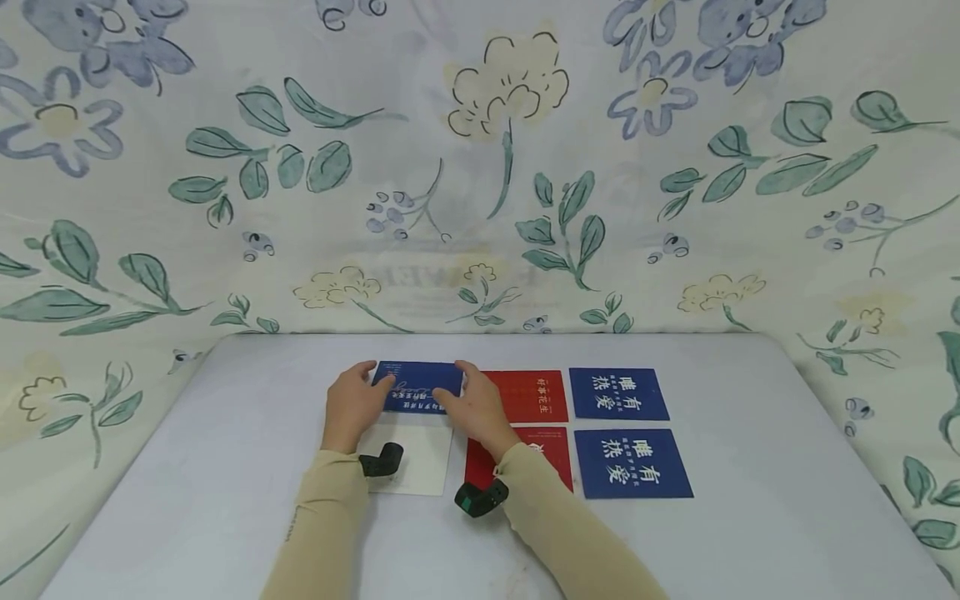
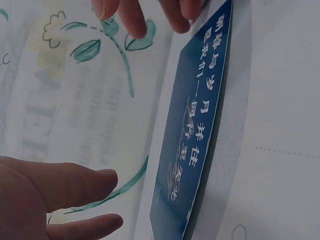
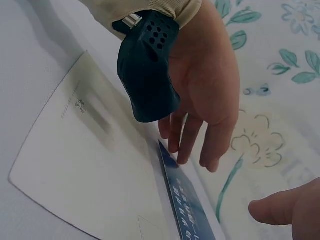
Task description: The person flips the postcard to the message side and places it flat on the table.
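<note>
A blue card (image 1: 417, 377) with white lettering lies at the back of the table, between my two hands. My left hand (image 1: 356, 406) is at its left edge, and my right hand (image 1: 480, 408) is at its right edge, with both thumbs reaching in over the card. In the left wrist view, the thumb (image 2: 90, 182) stands extended apart from the blue card (image 2: 192, 115). The right wrist view has the left hand's fairly straight fingers beside the card's far end. Directly in front of it lies a cream-white card (image 1: 416, 471).
A red card (image 1: 536, 396) lies right of my right hand, and another red card (image 1: 553, 446) is partly covered by the right forearm. Farther right, two blue cards (image 1: 618, 394) lie one in front of the other. A floral curtain (image 1: 480, 167) hangs behind the white table (image 1: 765, 467).
</note>
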The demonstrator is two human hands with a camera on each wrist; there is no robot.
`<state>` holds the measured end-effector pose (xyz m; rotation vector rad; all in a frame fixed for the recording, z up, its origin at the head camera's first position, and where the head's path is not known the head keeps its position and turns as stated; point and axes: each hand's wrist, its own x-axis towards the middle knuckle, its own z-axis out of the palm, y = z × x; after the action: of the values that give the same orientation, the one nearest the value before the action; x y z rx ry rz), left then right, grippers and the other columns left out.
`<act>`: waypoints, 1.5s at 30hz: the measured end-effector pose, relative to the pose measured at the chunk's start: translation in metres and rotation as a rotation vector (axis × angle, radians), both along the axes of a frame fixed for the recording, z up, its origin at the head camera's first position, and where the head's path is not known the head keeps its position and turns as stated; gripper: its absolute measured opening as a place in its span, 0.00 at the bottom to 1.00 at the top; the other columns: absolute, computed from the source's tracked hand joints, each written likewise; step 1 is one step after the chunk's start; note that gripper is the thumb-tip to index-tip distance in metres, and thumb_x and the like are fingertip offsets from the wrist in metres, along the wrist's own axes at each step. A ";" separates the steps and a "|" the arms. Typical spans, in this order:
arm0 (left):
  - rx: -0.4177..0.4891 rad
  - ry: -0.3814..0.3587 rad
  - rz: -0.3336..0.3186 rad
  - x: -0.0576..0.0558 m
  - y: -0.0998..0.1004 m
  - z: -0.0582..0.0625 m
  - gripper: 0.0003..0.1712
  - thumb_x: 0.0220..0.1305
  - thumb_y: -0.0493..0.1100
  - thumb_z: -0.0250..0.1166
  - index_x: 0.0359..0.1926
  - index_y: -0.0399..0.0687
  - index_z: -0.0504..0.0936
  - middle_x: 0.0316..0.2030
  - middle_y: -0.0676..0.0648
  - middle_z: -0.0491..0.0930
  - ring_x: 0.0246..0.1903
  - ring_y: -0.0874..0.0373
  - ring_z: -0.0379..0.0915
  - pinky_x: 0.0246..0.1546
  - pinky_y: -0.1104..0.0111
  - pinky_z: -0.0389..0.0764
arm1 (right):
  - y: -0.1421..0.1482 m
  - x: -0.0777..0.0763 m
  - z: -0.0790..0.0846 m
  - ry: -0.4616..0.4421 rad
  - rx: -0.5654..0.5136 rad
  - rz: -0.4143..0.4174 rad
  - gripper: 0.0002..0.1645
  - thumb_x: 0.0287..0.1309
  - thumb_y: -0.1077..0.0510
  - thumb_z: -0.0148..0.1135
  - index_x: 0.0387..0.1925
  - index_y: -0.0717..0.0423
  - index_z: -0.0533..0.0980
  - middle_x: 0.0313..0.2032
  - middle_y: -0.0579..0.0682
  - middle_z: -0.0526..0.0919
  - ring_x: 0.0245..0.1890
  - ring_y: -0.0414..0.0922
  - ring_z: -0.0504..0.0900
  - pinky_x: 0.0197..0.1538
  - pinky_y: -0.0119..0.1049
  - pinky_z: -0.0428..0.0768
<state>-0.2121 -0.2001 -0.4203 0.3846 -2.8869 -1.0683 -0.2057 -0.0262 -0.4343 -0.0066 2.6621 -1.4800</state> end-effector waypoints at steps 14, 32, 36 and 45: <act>0.023 -0.007 -0.014 0.001 -0.002 -0.004 0.32 0.65 0.48 0.55 0.64 0.33 0.63 0.58 0.31 0.68 0.58 0.37 0.63 0.58 0.49 0.64 | -0.002 -0.001 -0.006 0.016 -0.007 0.019 0.37 0.55 0.50 0.62 0.64 0.55 0.63 0.58 0.56 0.72 0.57 0.53 0.71 0.56 0.51 0.72; 0.081 0.015 -0.004 0.000 -0.006 -0.006 0.30 0.65 0.49 0.55 0.63 0.37 0.66 0.59 0.32 0.68 0.59 0.38 0.62 0.56 0.49 0.66 | -0.003 0.002 -0.005 0.089 -0.067 0.006 0.29 0.56 0.52 0.61 0.59 0.55 0.69 0.53 0.56 0.75 0.53 0.51 0.74 0.53 0.46 0.75; 0.056 0.050 -0.003 -0.002 -0.005 -0.003 0.29 0.64 0.48 0.56 0.61 0.36 0.68 0.58 0.32 0.68 0.58 0.38 0.63 0.56 0.50 0.66 | -0.003 0.000 -0.007 0.117 -0.113 -0.021 0.25 0.56 0.56 0.61 0.57 0.55 0.71 0.52 0.57 0.76 0.52 0.51 0.75 0.52 0.45 0.76; 0.076 0.058 0.031 0.001 -0.001 0.001 0.28 0.64 0.47 0.56 0.61 0.37 0.69 0.59 0.33 0.68 0.60 0.39 0.61 0.58 0.50 0.64 | -0.003 0.000 -0.011 0.147 -0.169 -0.062 0.23 0.55 0.59 0.61 0.54 0.53 0.74 0.49 0.54 0.78 0.49 0.48 0.76 0.48 0.41 0.77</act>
<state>-0.2113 -0.2014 -0.4190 0.3939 -2.7863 -1.1671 -0.2061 -0.0293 -0.4448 -0.0475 2.6611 -1.7855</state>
